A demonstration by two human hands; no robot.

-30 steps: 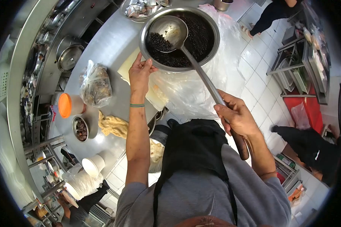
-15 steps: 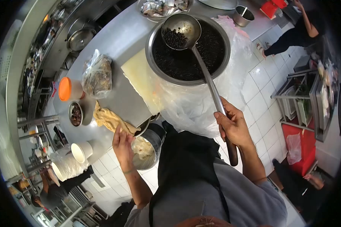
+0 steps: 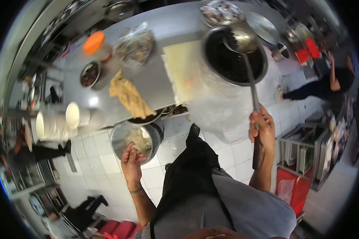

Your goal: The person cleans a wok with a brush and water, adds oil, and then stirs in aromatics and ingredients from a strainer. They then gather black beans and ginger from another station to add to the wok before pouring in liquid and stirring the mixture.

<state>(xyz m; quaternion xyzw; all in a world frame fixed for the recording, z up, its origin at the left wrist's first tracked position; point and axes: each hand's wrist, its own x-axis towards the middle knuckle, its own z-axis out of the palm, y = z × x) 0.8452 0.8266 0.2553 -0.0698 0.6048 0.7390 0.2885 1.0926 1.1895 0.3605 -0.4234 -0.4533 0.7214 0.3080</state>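
Observation:
My right hand (image 3: 262,129) grips the dark handle end of a long metal ladle (image 3: 250,75). The ladle's bowl tilts over the far right part of a wide metal pot (image 3: 265,67) of dark contents. In front of the bin (image 3: 157,135) at the table's near edge is my left hand (image 3: 132,164). Its fingers are pinched together; whatever lies between them, if anything, is too small to make out. Pale scraps in a bag (image 3: 139,140) fill part of the bin. A crumpled tan cloth (image 3: 129,95) lies on the table above it.
Yellowish board (image 3: 179,65) and plastic sheeting (image 3: 221,115) adjoin the pot. Farther left are a bagged item (image 3: 135,47), an orange-lidded tub (image 3: 95,43), a small bowl (image 3: 90,74) and stacked paper cups (image 3: 52,125). Other people stand at right and left. A rack (image 3: 299,153) is at right.
The whole view has swung, so the table appears shifted. My left hand has moved from beside the cloth to the bin. The ladle's bowl has shifted toward the pot's far right rim.

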